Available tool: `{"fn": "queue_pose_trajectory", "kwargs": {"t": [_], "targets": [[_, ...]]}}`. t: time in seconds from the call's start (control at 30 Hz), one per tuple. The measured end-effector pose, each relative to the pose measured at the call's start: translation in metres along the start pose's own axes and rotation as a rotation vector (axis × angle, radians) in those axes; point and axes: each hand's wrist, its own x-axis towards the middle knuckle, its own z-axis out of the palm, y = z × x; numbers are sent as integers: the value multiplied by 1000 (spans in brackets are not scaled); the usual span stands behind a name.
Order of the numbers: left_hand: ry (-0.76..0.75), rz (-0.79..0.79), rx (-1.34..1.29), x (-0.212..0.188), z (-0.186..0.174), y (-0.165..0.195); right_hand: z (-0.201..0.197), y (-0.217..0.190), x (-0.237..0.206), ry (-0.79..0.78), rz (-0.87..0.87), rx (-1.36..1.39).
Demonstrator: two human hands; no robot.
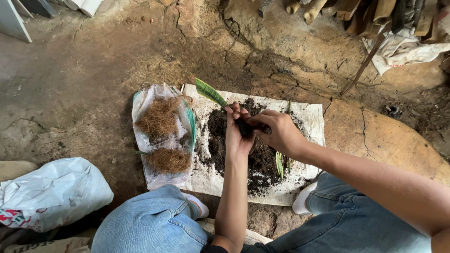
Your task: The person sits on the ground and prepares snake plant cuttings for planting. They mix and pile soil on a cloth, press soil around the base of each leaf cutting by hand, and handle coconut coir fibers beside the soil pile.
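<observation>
My left hand and my right hand meet over a pile of dark soil on a white sack cloth. Both hands close around a small black pot or root ball, partly hidden between the fingers. A green striped leaf with yellow edges sticks up and to the left from my left hand's grip. Another small green leaf lies in the soil below my right wrist.
A clear plastic bag of brown coconut fibre lies left of the cloth. A white plastic bag sits at the lower left. Stacked wood and a white sack are at the top right. My knees in jeans flank the cloth on cracked earth.
</observation>
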Motion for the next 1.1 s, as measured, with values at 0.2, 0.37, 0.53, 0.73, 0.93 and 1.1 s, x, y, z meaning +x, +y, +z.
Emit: {"fn": "queue_pose_trajectory", "kwargs": {"t": [0.2,0.37,0.53,0.73,0.93,1.1], "targets": [[174,30,-29,-5,9,0,10,7,-2,8,27,5],[201,72,137,-12,17,5,15,7,-4,-3,-21,-21],[219,73,82,-14,18,9,7,2,-4,28,27,94],[229,-199,-368,-10,3,5,13,4,-5,12,-100,41],[160,-236,-392,-10,1,1,8,10,-6,15,-244,-68],[94,-258,-264,-18,9,-1,-3,-2,-3,48,-368,-111]]}}
